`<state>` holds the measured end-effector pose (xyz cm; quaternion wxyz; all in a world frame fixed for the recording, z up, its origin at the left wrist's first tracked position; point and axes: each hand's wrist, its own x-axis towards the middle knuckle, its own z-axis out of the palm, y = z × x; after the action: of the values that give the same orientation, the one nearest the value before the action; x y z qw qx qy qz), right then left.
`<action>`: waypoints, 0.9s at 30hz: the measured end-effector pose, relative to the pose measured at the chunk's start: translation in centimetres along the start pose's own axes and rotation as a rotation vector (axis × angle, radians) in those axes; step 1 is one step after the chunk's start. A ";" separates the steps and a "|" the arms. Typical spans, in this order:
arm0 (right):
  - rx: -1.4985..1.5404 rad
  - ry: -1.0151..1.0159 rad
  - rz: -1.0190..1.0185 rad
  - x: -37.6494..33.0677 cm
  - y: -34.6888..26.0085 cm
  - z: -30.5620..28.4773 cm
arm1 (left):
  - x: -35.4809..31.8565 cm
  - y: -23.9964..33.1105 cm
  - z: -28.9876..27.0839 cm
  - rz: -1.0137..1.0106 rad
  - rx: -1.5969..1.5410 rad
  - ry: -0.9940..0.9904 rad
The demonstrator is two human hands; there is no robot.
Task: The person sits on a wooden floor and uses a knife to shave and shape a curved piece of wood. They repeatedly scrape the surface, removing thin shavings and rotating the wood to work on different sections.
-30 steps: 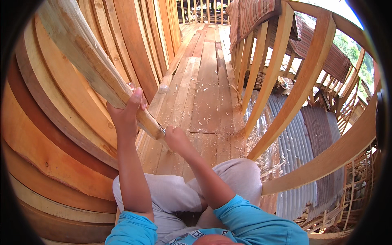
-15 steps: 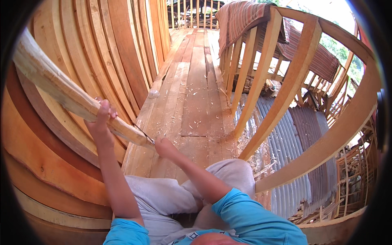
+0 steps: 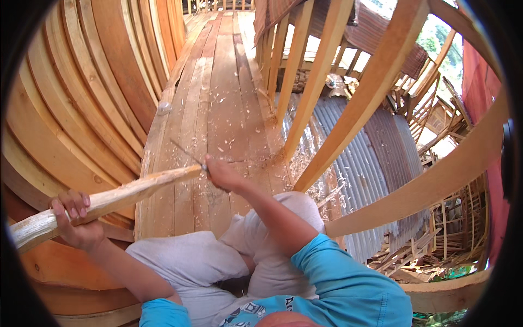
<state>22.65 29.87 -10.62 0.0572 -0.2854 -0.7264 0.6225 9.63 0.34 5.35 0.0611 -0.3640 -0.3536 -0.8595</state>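
Wooden pole [image 3: 117, 199]: now lowered to near level across the lap, having swung down from its steep tilt. Left hand [image 3: 76, 218] wrapped round its thick end. Right hand [image 3: 220, 173] closed on a thin blade [image 3: 188, 155] at the tapered tip; shaving continues, chips [image 3: 229, 143] beyond.

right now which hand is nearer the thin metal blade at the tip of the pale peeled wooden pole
Right. The right hand grips the thin metal blade at the tip; the left hand holds the pale peeled wooden pole far back.
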 end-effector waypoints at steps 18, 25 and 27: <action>-0.443 0.071 -0.115 -2.1 -8.6 5.7 | -0.5 -5.9 1.8 -0.024 -0.032 -0.227; -0.724 0.184 -0.093 8.0 5.2 1.9 | -1.1 -6.7 4.2 0.012 -0.079 -0.408; -0.515 0.095 -0.069 3.1 -3.3 5.3 | -1.2 -5.8 2.9 0.009 -0.024 -0.359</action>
<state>16.60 26.56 -9.52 0.0381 -0.2947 -0.8666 0.4009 10.07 6.37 2.68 -0.0037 -0.5140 -0.3468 -0.7846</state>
